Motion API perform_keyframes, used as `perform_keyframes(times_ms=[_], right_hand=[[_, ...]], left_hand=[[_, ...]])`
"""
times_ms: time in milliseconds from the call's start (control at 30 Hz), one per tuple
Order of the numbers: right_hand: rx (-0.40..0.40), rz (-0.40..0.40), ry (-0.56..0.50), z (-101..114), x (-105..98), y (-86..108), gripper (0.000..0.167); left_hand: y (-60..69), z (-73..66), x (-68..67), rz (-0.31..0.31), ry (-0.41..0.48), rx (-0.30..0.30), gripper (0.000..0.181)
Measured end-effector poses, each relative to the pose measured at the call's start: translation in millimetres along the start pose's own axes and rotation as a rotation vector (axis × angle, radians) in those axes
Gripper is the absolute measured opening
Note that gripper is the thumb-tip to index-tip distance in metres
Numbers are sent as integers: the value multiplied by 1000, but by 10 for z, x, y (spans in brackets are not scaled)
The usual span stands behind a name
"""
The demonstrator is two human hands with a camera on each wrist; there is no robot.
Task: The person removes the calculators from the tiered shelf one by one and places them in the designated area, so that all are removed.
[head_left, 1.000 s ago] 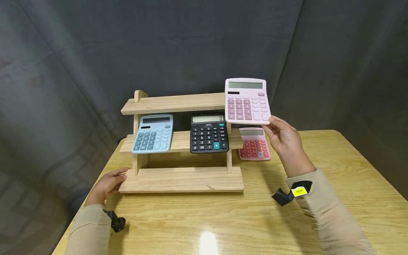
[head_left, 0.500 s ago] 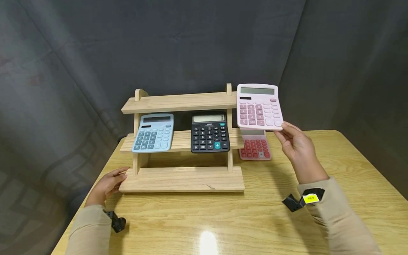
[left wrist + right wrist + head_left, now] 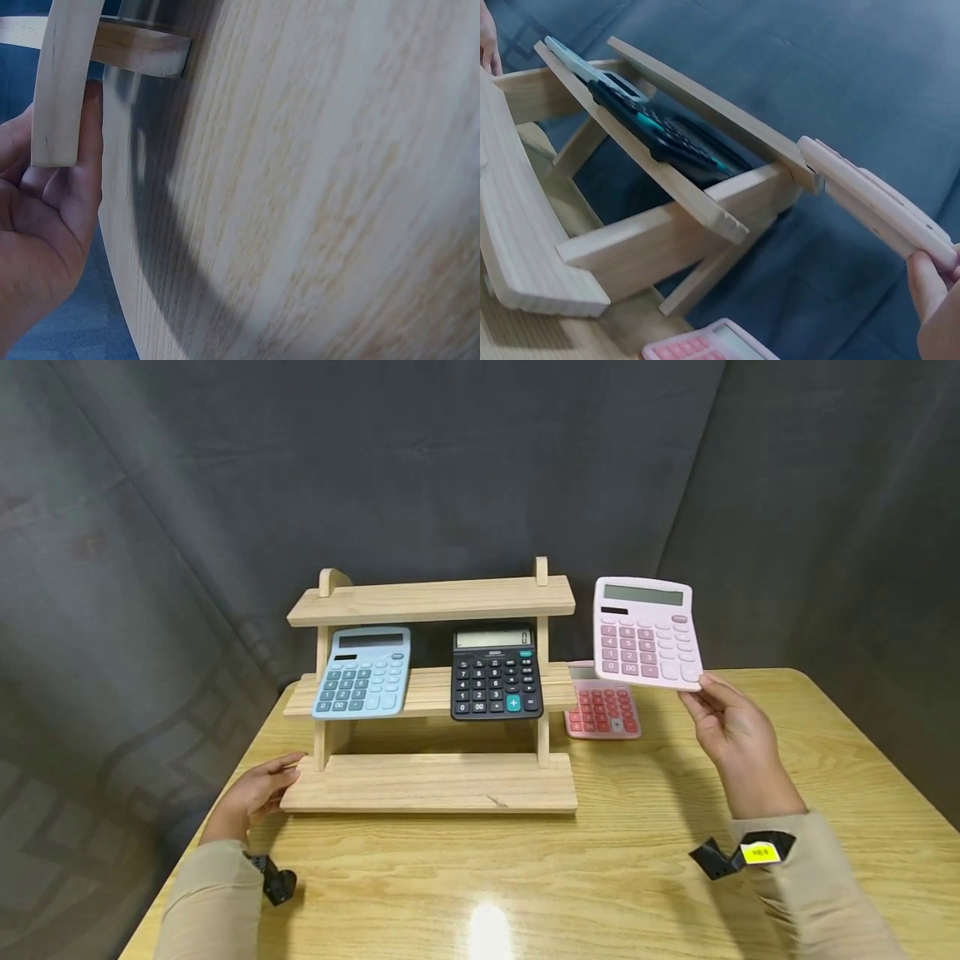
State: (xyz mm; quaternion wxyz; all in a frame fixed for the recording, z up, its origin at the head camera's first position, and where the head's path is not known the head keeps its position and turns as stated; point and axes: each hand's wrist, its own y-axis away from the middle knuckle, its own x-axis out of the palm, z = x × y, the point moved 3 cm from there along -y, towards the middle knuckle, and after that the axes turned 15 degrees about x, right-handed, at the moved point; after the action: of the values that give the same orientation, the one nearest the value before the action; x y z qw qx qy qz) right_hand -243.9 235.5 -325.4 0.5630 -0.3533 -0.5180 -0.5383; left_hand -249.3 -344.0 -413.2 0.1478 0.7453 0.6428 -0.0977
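My right hand [image 3: 738, 735] pinches a light pink calculator [image 3: 647, 635] by its lower right corner, raised in the air right of the wooden rack [image 3: 427, 785]. In the right wrist view that calculator [image 3: 877, 202] shows edge-on, the thumb against it. My left hand [image 3: 255, 793] grips the left end of the rack's bottom shelf; in the left wrist view the fingers of this hand [image 3: 52, 210] lie around the board's end [image 3: 60, 105]. On the middle shelf lean a blue calculator [image 3: 362, 672] and a black calculator [image 3: 497, 672].
A pink calculator with red keys [image 3: 602, 708] lies on the wooden table [image 3: 420, 877] right of the rack, its top partly hidden behind the held one. The rack's top shelf [image 3: 435, 600] and bottom shelf bear nothing. A dark curtain [image 3: 420, 460] hangs behind.
My right hand has moved right and down with the light pink calculator, away from the rack's top shelf. The left hand has stayed at the bottom shelf's end.
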Motion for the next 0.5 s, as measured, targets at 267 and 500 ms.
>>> perform_keyframes(times_ms=[267, 500], right_hand=[[-43, -33, -20, 212, -280, -66, 22], [-81, -71, 28, 773, -1101, -506, 35]], left_hand=[[-42, 83, -46, 10, 43, 3, 54], [16, -46, 12, -21, -2, -33, 53]])
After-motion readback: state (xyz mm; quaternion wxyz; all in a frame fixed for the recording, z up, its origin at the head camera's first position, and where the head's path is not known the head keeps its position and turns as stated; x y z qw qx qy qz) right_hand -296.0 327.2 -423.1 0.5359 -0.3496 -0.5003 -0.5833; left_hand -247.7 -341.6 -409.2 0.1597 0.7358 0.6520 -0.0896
